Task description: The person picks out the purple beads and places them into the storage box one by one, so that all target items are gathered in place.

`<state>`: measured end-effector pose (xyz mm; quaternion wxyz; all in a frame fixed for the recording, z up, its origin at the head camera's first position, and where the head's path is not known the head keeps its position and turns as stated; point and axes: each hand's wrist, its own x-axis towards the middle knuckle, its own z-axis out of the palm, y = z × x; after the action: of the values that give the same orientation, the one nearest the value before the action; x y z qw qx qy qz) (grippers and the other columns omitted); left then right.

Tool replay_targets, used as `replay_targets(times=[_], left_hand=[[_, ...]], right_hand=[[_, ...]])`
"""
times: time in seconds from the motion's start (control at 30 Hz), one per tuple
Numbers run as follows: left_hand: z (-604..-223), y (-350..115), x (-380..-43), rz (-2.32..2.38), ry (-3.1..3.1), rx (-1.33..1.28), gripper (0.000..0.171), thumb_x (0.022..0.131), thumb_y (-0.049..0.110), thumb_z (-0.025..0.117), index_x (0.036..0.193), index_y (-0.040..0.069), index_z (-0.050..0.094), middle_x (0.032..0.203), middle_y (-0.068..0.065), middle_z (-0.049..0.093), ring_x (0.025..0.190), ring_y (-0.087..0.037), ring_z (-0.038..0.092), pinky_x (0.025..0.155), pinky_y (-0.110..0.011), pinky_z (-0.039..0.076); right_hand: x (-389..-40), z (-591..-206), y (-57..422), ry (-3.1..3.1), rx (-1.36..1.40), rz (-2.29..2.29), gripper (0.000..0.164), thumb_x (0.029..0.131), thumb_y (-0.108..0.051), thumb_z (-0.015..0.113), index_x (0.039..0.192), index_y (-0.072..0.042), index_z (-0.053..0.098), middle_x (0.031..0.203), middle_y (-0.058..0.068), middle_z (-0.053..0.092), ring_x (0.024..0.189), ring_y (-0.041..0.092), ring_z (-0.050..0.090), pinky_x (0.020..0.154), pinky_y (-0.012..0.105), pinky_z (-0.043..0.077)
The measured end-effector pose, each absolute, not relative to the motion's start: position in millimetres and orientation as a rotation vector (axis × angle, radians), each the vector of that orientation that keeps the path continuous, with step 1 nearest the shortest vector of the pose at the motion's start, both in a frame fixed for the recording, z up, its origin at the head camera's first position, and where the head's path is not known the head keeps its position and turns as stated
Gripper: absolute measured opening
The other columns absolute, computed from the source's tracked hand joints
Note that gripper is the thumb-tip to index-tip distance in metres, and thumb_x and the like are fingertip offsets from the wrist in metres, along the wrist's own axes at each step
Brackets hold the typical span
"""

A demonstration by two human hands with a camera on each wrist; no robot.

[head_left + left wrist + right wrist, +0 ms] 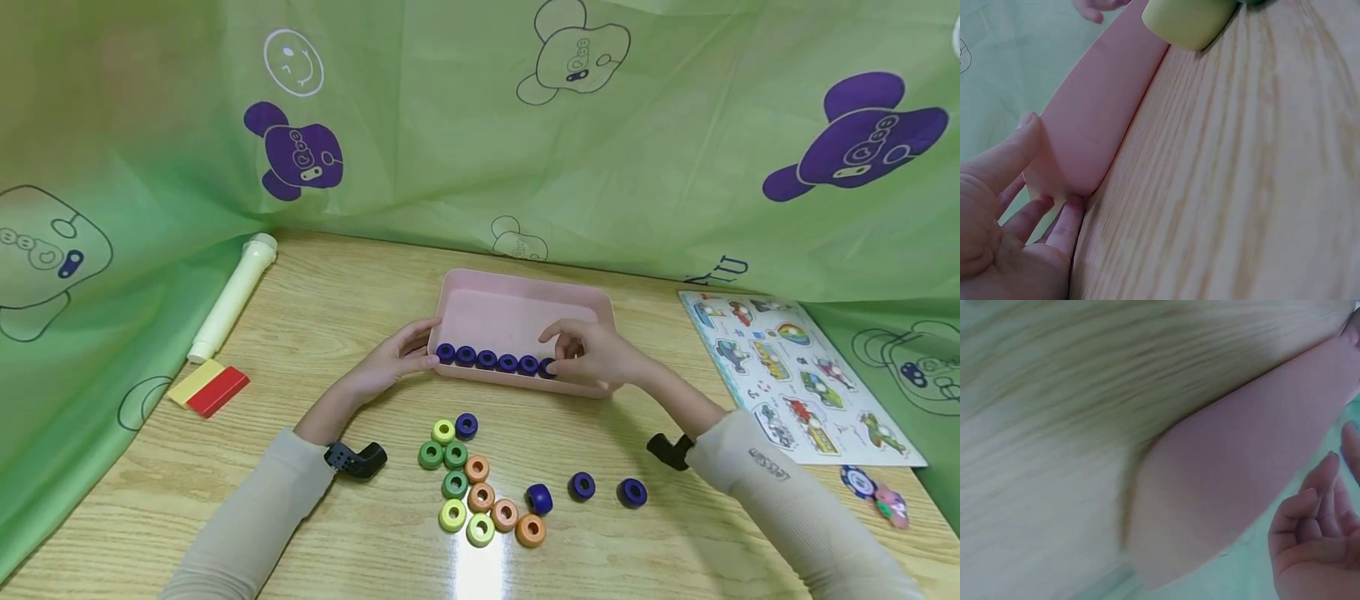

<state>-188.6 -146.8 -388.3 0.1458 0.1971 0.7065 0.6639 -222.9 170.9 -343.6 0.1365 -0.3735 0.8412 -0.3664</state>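
Observation:
A pink tray (525,387) stands on the table with several dark blue beads (487,360) in a row along its near inside wall. My left hand (386,363) holds the tray's near left corner. In the left wrist view, the thumb (1019,140) is at the rim and the fingertips are against the outer wall. Over the tray's right part is my right hand (592,352), its thumb tip at the rightmost bead (548,367) of the row. Its index finger is bent and apart from the thumb. In the right wrist view, the tray wall hides the beads.
Nearer than the tray lie green beads (431,454), yellow beads (452,515), orange beads (531,530) and loose dark blue beads (582,486). At left are a cream tube (234,298) and a yellow-and-red piece (208,388). A picture board (802,375) lies at right.

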Motion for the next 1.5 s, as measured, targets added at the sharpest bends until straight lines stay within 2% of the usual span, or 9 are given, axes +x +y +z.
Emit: replay_targets(times=[0.23, 0.7, 0.97, 1.23, 1.5], left_hand=[[-387.0, -147.1, -188.7, 1.893, 2.052, 0.550, 0.057, 0.083, 0.009, 0.053, 0.132, 0.006, 0.025, 0.135, -0.015, 0.019, 0.121, -0.031, 0.020, 0.096, -0.041, 0.019], [-390.8, -146.9, -190.7, 1.914, 2.017, 0.547, 0.059, 0.083, 0.007, 0.053, 0.133, 0.006, 0.022, 0.135, -0.016, 0.018, 0.120, -0.030, 0.021, 0.096, -0.041, 0.021], [-391.2, -147.6, -190.8, 1.930, 2.000, 0.553, 0.058, 0.083, 0.006, 0.052, 0.133, 0.004, 0.022, 0.135, -0.018, 0.018, 0.120, -0.030, 0.021, 0.095, -0.042, 0.021], [-398.5, -148.8, -194.6, 1.928, 1.997, 0.546, 0.058, 0.082, 0.010, 0.055, 0.132, 0.009, 0.025, 0.135, -0.014, 0.020, 0.120, -0.026, 0.022, 0.096, -0.040, 0.021], [-412.6, -151.2, -202.5, 1.920, 2.055, 0.574, 0.060, 0.080, 0.018, 0.058, 0.132, 0.014, 0.028, 0.134, -0.007, 0.024, 0.120, -0.023, 0.024, 0.095, -0.038, 0.023]], right_hand=[[-203.3, -335.6, 140.8, 2.332, -1.266, -0.887, 0.036, 0.073, -0.023, 0.066, 0.103, -0.011, 0.053, 0.073, -0.005, 0.054, 0.063, 0.009, 0.051, 0.056, 0.025, 0.044], [-190.6, -345.2, 97.7, 2.105, -1.352, -0.668, 0.037, 0.074, -0.017, 0.065, 0.107, -0.008, 0.051, 0.074, -0.005, 0.055, 0.062, 0.007, 0.052, 0.056, 0.021, 0.045], [-190.0, -359.6, 80.3, 2.025, -1.367, -0.614, 0.038, 0.073, -0.017, 0.066, 0.108, -0.012, 0.050, 0.081, 0.000, 0.056, 0.067, 0.005, 0.054, 0.060, 0.019, 0.045], [-187.6, -363.8, 74.9, 2.064, -1.395, -0.516, 0.034, 0.072, -0.018, 0.067, 0.104, -0.015, 0.052, 0.077, -0.006, 0.054, 0.065, 0.004, 0.051, 0.057, 0.017, 0.043], [-184.0, -358.2, 90.1, 2.073, -1.435, -0.535, 0.029, 0.073, -0.025, 0.066, 0.096, -0.018, 0.051, 0.071, -0.007, 0.052, 0.060, 0.004, 0.049, 0.053, 0.017, 0.042]])
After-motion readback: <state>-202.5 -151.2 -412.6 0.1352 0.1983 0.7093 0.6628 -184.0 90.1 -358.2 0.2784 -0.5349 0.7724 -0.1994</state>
